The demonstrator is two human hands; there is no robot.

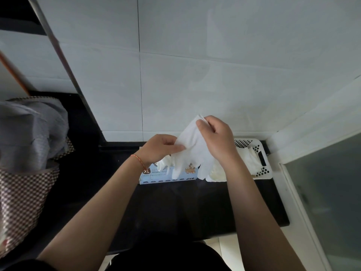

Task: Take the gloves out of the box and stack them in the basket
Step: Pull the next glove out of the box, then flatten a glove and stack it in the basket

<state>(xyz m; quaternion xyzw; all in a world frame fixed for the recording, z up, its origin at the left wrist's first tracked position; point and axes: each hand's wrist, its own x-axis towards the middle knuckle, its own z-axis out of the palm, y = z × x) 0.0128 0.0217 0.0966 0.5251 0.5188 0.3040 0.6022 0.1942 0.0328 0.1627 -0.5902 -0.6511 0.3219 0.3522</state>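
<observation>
Both hands pinch one white glove (192,145): right hand (216,137) fingers on its cuff, left hand (158,148) fingers on its side. Glove hangs above the box (166,176). Basket (261,169) just right of box, gloves inside, both on dark bench (175,208).

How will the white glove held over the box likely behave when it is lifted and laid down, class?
The glove is probably floppy: its fingers dangle limp below the left hand and right hand. It seems very light, since pinches alone hold it up. It may not lie flat in the basket unaided.
</observation>
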